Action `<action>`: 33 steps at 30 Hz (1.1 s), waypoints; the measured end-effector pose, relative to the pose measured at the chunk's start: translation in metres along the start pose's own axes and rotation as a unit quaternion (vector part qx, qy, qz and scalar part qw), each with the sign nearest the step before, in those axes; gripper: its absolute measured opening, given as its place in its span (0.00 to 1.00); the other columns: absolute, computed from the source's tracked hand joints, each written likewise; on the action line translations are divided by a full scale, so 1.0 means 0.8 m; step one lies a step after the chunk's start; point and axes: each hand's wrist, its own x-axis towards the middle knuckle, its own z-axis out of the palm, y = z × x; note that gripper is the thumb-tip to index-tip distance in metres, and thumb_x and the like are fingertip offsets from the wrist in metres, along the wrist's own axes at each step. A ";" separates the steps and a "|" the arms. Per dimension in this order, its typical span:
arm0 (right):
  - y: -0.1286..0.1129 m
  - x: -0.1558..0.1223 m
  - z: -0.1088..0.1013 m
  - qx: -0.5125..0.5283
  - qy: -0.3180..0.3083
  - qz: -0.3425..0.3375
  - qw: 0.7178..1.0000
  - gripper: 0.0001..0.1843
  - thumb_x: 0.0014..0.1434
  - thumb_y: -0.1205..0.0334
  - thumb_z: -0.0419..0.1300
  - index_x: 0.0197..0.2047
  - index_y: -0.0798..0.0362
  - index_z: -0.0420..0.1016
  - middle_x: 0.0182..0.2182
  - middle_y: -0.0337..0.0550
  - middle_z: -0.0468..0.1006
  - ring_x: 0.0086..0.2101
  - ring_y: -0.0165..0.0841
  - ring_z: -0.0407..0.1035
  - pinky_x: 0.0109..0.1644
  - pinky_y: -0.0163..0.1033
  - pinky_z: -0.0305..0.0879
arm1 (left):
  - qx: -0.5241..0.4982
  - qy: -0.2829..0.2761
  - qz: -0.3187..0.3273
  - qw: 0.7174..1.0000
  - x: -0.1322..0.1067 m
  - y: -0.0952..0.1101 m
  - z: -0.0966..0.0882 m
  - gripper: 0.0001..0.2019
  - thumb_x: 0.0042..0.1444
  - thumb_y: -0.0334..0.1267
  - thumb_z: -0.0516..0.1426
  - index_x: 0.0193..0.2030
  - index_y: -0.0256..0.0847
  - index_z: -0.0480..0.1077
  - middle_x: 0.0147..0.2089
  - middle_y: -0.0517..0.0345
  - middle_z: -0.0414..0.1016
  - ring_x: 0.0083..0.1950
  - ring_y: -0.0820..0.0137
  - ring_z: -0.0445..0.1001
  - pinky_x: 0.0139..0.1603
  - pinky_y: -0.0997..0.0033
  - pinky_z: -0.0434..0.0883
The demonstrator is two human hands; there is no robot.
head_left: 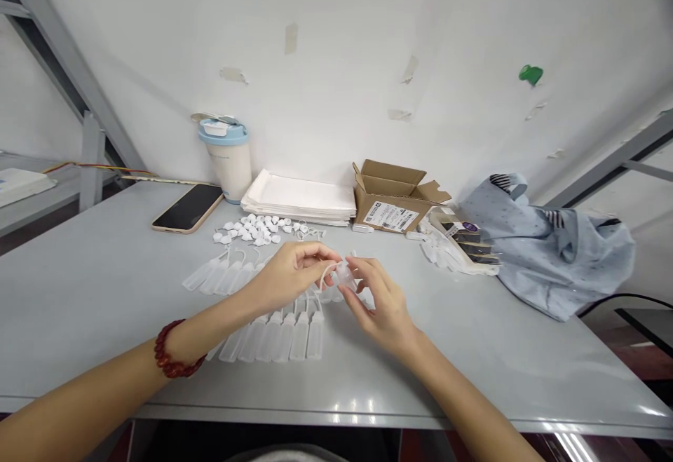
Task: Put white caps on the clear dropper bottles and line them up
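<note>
My right hand (pixel 383 302) grips a small translucent plastic tube (pixel 345 276) between thumb and fingers, above the middle of the table. At the tube's upper end, my left hand (pixel 297 273) pinches the thin white strap (pixel 327 274) that curves down from it; its fingertips partly hide what they hold. Below my hands lies a row of similar translucent tubes (pixel 289 338) with strap loops, side by side. Another group of tubes (pixel 223 276) lies beyond my left forearm. Behind them is a loose pile of small white caps (pixel 257 227).
On the grey table (pixel 457 350) a phone (pixel 189 208) lies left of a lidded cup (pixel 231 160). A stack of white sheets or envelopes (pixel 299 195) and an open cardboard box (pixel 394 199) stand along the wall. Plastic packaging (pixel 463 241) and a light blue cloth (pixel 557 252) lie right.
</note>
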 end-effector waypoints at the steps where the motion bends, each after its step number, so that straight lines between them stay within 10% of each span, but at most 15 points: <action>1: 0.000 0.000 0.000 0.001 -0.005 0.000 1.000 0.23 0.62 0.69 0.55 0.59 0.49 0.59 0.42 0.49 0.73 0.36 0.34 0.70 0.32 0.38 0.72 | 0.017 0.000 0.013 1.000 -0.001 0.001 0.000 0.09 0.57 0.39 0.55 0.36 0.37 0.75 0.26 0.60 0.72 0.29 0.72 0.70 0.32 0.72 0.70; 8: -0.001 -0.001 0.000 -0.004 -0.019 -0.004 1.000 0.25 0.63 0.69 0.54 0.61 0.48 0.56 0.43 0.50 0.75 0.35 0.35 0.72 0.32 0.38 0.73 | 0.100 0.006 0.089 0.991 -0.006 -0.005 0.002 0.11 0.57 0.43 0.57 0.42 0.41 0.76 0.43 0.54 0.75 0.39 0.68 0.73 0.38 0.72 0.72; 25: -0.013 0.002 -0.001 0.113 -0.019 0.131 0.985 0.15 0.59 0.62 0.60 0.50 0.51 0.67 0.40 0.46 0.78 0.27 0.29 0.73 0.28 0.34 0.72 | 0.070 -0.043 0.019 0.996 -0.003 -0.007 0.002 0.12 0.57 0.45 0.56 0.38 0.41 0.77 0.38 0.56 0.77 0.43 0.64 0.74 0.42 0.68 0.70; 33: -0.011 0.014 -0.008 0.295 0.020 0.359 0.885 0.19 0.51 0.52 0.66 0.42 0.51 0.67 0.36 0.39 0.71 0.29 0.31 0.76 0.29 0.36 0.75 | 0.220 0.133 0.138 0.957 -0.006 -0.013 0.009 0.18 0.57 0.39 0.56 0.54 0.42 0.65 0.52 0.50 0.71 0.48 0.63 0.71 0.41 0.65 0.72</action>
